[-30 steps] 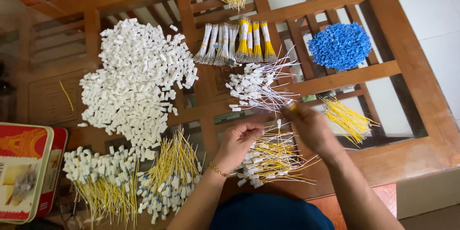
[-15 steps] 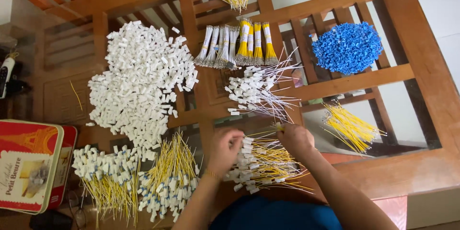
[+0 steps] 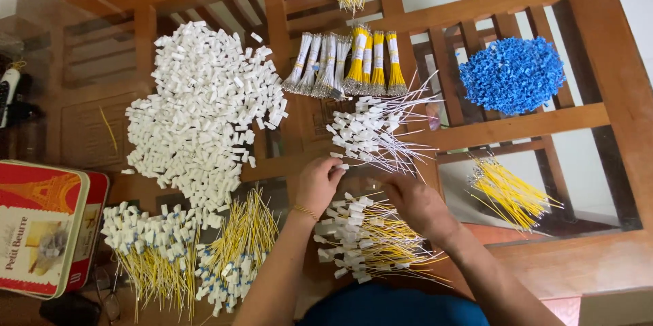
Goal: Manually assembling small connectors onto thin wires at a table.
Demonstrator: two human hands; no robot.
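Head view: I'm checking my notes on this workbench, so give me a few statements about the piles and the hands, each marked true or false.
1. The blue pile lies at the far right of the glass table. True.
2. The big white pile sits right of the blue one. False: it lies to its left.
3. Both hands are at the heap of yellow wires with white ends. True: left hand, right hand.
4. The red tin stands at the right edge. False: it is at the left edge.

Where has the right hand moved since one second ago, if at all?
Yes: right hand moved left, away from the loose yellow wires, onto the tagged-wire pile.
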